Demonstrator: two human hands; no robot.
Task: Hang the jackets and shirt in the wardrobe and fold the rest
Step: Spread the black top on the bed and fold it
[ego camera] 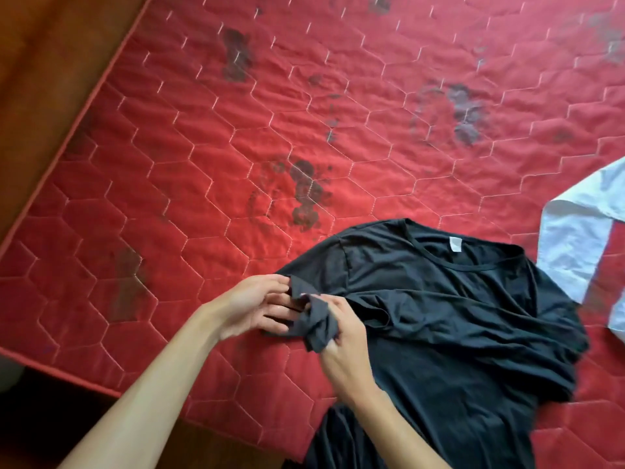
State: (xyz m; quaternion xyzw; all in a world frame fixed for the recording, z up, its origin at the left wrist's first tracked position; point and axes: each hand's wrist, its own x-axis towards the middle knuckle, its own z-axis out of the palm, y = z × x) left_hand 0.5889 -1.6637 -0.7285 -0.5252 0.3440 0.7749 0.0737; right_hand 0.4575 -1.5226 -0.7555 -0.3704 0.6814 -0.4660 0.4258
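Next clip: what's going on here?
A person is working on a black T-shirt spread on a red mattress. Both hands are at its bunched-up sleeve: the right hand grips the bunch and the left hand pinches its edge. The rest of the T-shirt lies wrinkled and not yet folded, with its lower part hanging over the mattress edge. A white garment lies to the right, with neither hand on it.

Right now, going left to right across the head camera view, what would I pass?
Brown wooden surface → left hand → right hand, both hands holding a sleeve → black T-shirt → white garment.
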